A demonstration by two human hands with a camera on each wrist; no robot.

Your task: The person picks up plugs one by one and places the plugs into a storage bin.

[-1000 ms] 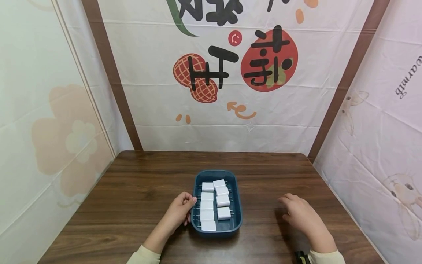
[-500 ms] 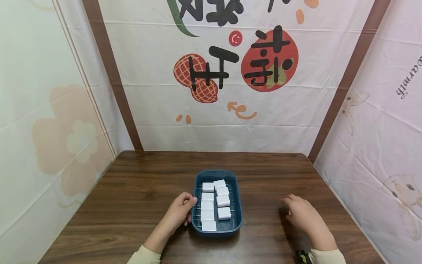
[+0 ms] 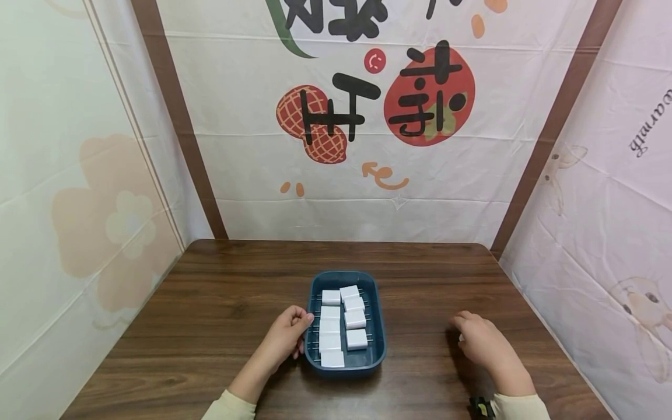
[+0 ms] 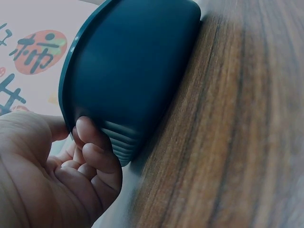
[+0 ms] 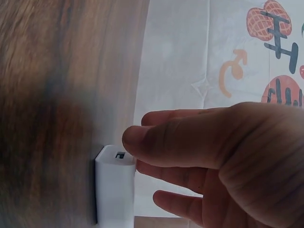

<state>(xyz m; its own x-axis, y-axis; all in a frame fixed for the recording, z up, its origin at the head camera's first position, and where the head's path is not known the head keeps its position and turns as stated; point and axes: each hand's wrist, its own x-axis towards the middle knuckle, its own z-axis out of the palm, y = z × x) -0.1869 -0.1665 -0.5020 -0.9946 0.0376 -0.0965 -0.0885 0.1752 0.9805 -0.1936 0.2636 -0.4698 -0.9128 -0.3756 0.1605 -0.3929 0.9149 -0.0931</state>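
Note:
A dark blue plastic tray [image 3: 379,350] holds several white plug chargers [image 3: 356,339], laid in two columns with their metal pins pointing outward. My left hand [image 3: 287,335] pinches the tray's left rim, thumb over the edge and curled fingers against the outer wall [image 4: 128,66], as the left wrist view shows. Out to the right, my right hand [image 3: 483,344] is low over the table. Right beside its thumb, a white charger [image 5: 115,190] with a USB port stands at the table surface. The fingers reach past the charger fairly straight, and the head view mostly hides it behind the hand.
Dark wood table [image 3: 252,268] extends around the tray to both sides. A printed white cloth [image 3: 252,175] hangs behind its far edge, with more cloth on the left and right. A dark band [image 3: 482,407] circles the right wrist.
My right hand has shifted slightly right and toward me. The left hand, tray and chargers in it have stayed in place.

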